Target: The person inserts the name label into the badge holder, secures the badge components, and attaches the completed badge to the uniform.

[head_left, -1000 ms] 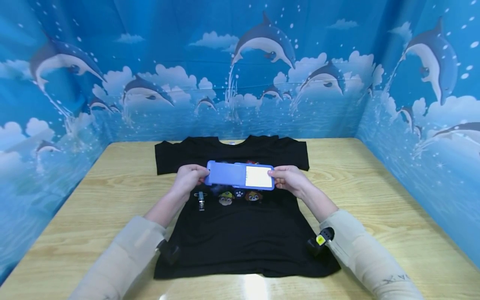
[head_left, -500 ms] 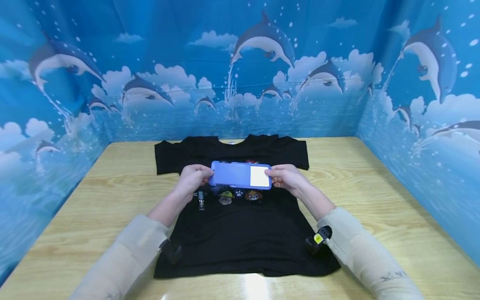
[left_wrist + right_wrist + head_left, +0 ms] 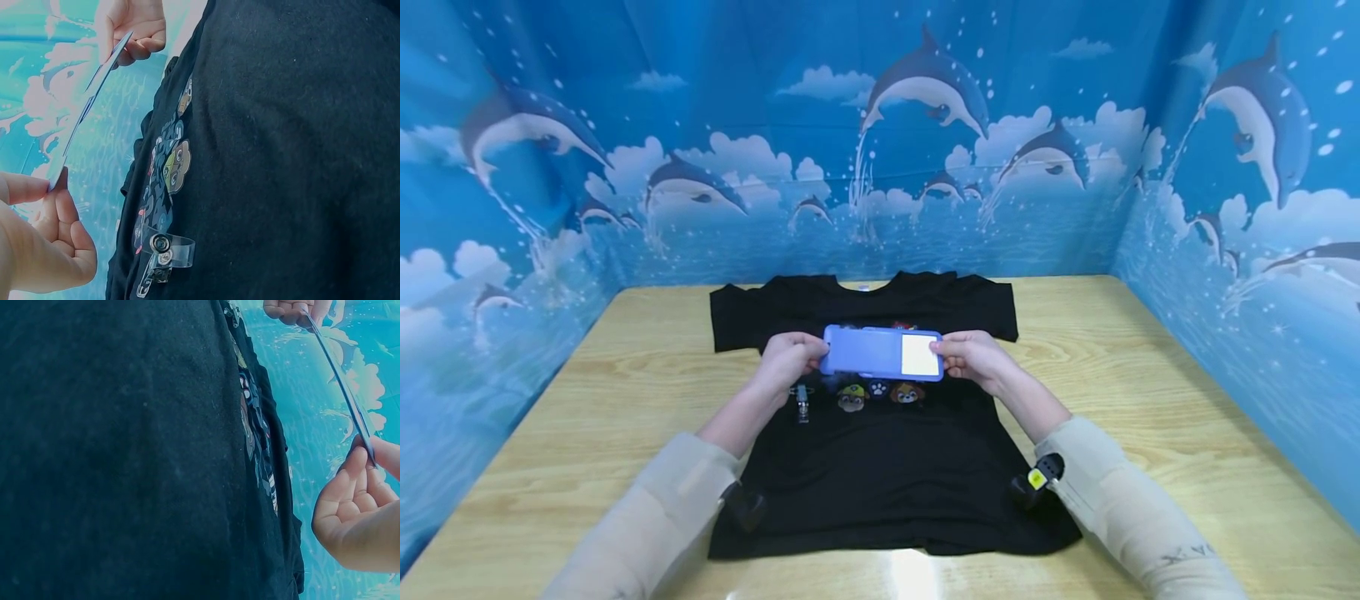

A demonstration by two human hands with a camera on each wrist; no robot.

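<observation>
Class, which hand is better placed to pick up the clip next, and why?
Probably the left hand: in the head view the clip lies on the shirt close below it. The right hand is farther off. Both pinch the blue holder, so the left would likely let go first.

A curtained booth round a table (image 3: 1157, 392); whether it stands in a home, an office or a studio cannot be told. Blue curtains (image 3: 760, 108) hang behind the table and along its left and right sides, hiding whatever lies beyond. They are printed with leaping dolphins (image 3: 932, 87) and white clouds (image 3: 827, 82) over water (cheerful stuff, nearer a child's bathroom than a workshop). The table's top is pale with wood grain, and a white glare (image 3: 913, 575) shows near its front.
</observation>
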